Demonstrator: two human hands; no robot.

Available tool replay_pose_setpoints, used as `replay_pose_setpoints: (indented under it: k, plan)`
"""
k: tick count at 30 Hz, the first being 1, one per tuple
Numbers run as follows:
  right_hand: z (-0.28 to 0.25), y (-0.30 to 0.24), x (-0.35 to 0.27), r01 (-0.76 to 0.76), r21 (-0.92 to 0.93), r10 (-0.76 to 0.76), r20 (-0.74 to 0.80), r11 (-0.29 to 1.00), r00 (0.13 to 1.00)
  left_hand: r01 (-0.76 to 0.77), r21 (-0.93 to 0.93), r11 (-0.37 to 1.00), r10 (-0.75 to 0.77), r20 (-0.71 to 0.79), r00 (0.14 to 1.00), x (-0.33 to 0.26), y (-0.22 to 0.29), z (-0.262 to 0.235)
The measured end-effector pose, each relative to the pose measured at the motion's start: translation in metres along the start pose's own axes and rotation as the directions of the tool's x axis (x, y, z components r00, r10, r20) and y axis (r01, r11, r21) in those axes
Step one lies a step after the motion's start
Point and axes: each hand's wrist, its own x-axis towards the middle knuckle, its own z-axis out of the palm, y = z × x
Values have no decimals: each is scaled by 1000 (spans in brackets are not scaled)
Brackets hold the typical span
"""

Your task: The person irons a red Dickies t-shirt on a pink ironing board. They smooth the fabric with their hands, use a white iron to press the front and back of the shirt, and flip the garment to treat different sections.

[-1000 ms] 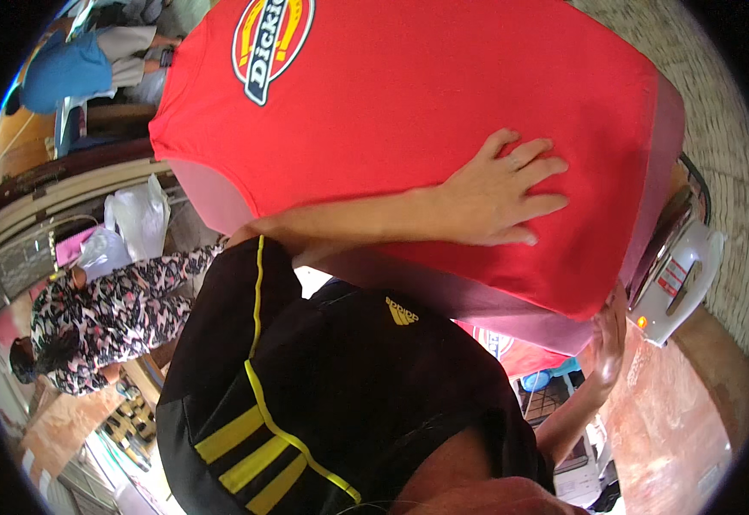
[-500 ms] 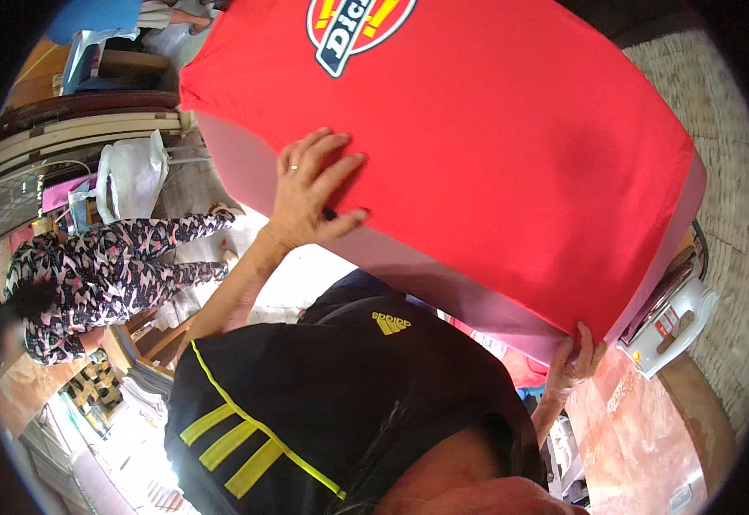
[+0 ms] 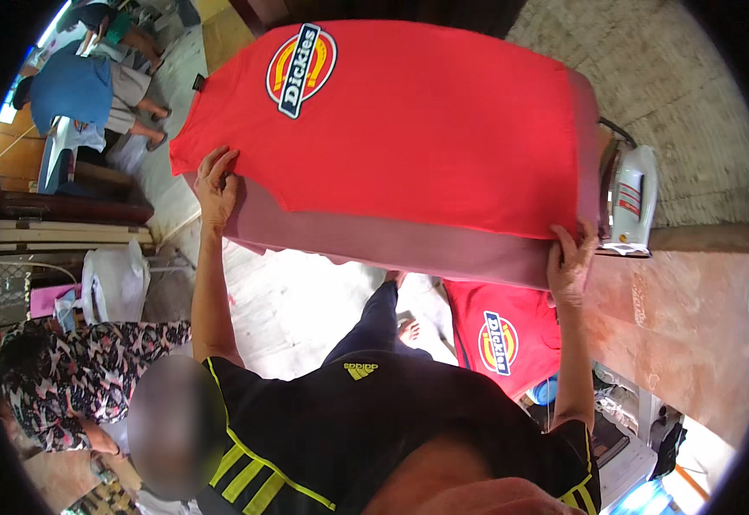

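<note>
Several fingers of the left hand (image 3: 217, 184), left of centre in the frame, were bent with small gaps between them, their tips on the lower left edge of the shirt (image 3: 426, 142); whether they pinched the cloth or only lay on it could not be told. The right hand (image 3: 573, 262), right of centre, had its fingers partly spread and bent, tips at the lower right corner of the shirt; a grip there could not be made out either.

The red shirt lay flat across the upper middle of the frame, a round badge (image 3: 301, 69) at its upper left. Under it was the pinkish board (image 3: 391, 245), showing along the lower edge and right end.

Just beyond that end, at the right of the frame, was a white iron (image 3: 636, 193). A second shirt (image 3: 524, 339), also red with a badge, showed below the board. To the lower right stretched a counter (image 3: 675, 318).

At the left edge were a white bag (image 3: 115, 283) and, below it, a person in patterned clothes (image 3: 104, 373); at the upper left, a person in blue (image 3: 74, 90) bent forward.
</note>
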Motion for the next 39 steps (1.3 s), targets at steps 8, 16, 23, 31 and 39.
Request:
replay_pose_setpoints:
  k: [8, 16, 23, 31, 39]
  plan:
    - [-28, -17, 17, -50, -63, 43, -117, 997, 992, 5, 55, 998, -5, -14, 1000, 3, -51, -9]
    - [-44, -7, 42, 0, 47, 1, -22, 999, 1000, -95, 182, 979, 95, 6, 995, 23, -73, -17]
    - [-98, -16, 51, -207, 197, 197, 71, 958, 978, -125, 264, 956, 146, -62, 987, 22, -41, -58]
    - [-146, -33, 2, -186, 231, 183, 38, 955, 982, -79, 294, 952, 106, -77, 991, -25, 0, -120]
    - [-157, -45, -86, -294, 253, 274, 110, 922, 955, 44, 245, 969, -37, -30, 999, -122, 29, -127]
